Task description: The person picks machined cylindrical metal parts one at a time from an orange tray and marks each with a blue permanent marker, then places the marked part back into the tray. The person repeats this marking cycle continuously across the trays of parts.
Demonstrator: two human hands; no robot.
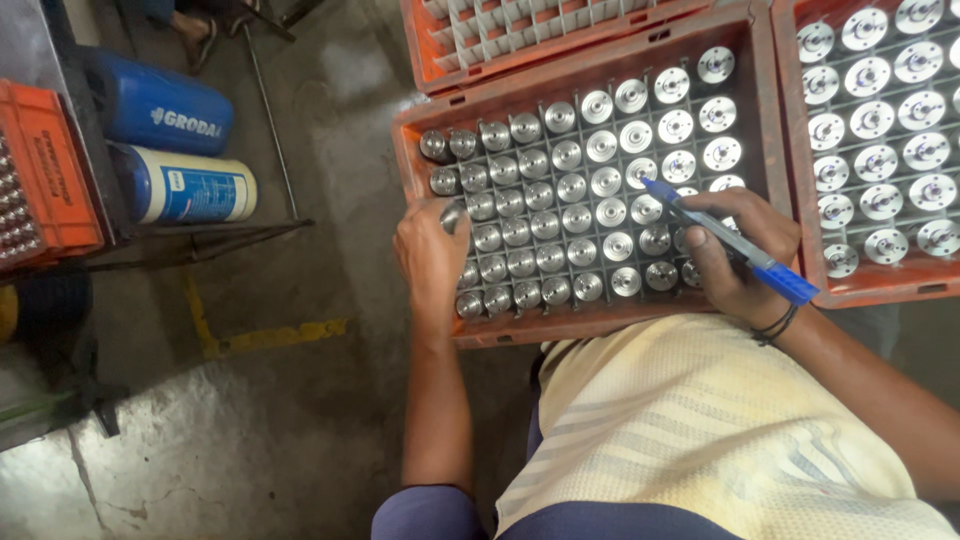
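An orange plastic crate (590, 325) with a grid of cells rests on my lap, filled with several round silver metal parts (575, 185). My left hand (432, 262) is at the crate's left side, fingers closed around one metal part (452, 215) in the grid. My right hand (742, 255) rests on the crate's right part and grips a blue marker pen (735, 243), its tip pointing up-left over the parts.
A second orange crate (880, 285) of similar metal parts stands to the right, and another with white dividers (520, 40) behind. On the left are an orange crate (50, 170), a blue canister (160, 110) and a blue-and-white container (195, 185). Concrete floor with a yellow line (270, 335).
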